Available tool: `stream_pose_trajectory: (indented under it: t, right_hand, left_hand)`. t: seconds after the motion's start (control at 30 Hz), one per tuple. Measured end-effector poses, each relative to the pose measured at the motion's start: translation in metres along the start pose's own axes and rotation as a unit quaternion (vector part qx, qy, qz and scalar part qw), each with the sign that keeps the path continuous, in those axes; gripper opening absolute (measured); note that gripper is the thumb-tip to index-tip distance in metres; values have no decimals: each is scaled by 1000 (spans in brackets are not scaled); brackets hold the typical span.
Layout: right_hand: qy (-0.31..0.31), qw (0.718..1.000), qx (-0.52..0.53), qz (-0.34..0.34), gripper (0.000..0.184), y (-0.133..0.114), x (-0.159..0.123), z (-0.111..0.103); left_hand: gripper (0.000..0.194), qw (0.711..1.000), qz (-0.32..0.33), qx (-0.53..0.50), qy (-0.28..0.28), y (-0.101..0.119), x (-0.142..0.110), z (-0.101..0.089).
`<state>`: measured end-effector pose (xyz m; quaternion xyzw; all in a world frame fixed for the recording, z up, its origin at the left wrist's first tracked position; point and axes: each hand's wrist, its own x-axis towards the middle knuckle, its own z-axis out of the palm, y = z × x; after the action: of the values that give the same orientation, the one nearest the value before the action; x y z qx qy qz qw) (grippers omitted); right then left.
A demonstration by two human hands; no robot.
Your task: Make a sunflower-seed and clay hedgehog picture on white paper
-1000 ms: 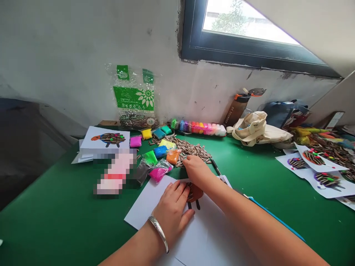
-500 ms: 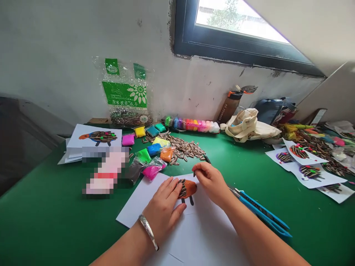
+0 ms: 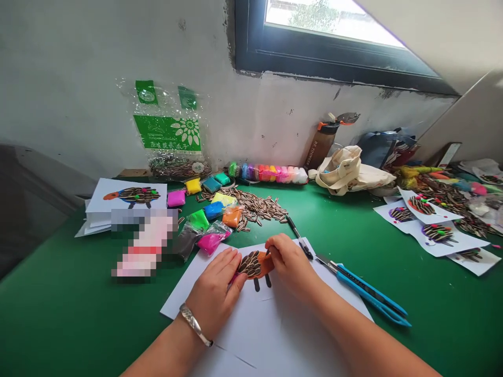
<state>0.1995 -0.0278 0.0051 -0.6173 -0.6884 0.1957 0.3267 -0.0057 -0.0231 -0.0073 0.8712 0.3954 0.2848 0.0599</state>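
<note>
An orange clay body (image 3: 264,265) lies on a white paper sheet (image 3: 251,335), with rows of striped sunflower seeds pressed into it and two dark legs (image 3: 262,283) below it. My left hand (image 3: 214,289), a silver bangle (image 3: 194,324) on its wrist, rests flat on the paper with its fingertips against the seeded side of the clay. Over the clay's far end, my right hand (image 3: 288,264) pinches a small dark tip that looks like a sunflower seed (image 3: 268,252). Its fingers hide part of the clay.
Loose sunflower seeds (image 3: 255,206) and several clay packets (image 3: 214,210) lie beyond the paper. To the right are a black pen (image 3: 298,238) and blue-handled scissors (image 3: 365,293). Seeded pictures (image 3: 436,233) lie further right. A sample picture (image 3: 126,201) lies at the left.
The view has shifted, so everything sits further left in the picture. My left fingers have moved onto the clay's seeded side, and my right hand has closed in over its far end.
</note>
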Motion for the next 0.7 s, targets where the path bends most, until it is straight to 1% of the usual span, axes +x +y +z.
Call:
stream_pose_trajectory:
  t: [0.13, 0.23, 0.33, 0.43, 0.57, 0.7]
  right_hand:
    - [-2, 999, -39, -14, 22, 0, -2, 1]
    - [-8, 996, -75, -39, 23, 2, -3, 3]
    - [-18, 994, -94, -50, 22, 3, -3, 4]
    - [-36, 993, -101, -46, 21, 0, -3, 3]
    - [-64, 992, -99, -44, 21, -1, -3, 0]
    - [-52, 993, -94, -45, 20, -3, -1, -3]
  left_hand:
    - [33, 1000, -14, 25, -11, -2, -2, 1]
    - [32, 999, -9, 31, -19, -3, -3, 3]
    - [31, 999, -1, 32, -15, -3, -3, 5]
    - [30, 999, 7, 38, -11, -2, -3, 5]
    - [32, 999, 4, 46, -8, -1, -4, -1]
    - [33, 998, -2, 63, -20, -3, -6, -6]
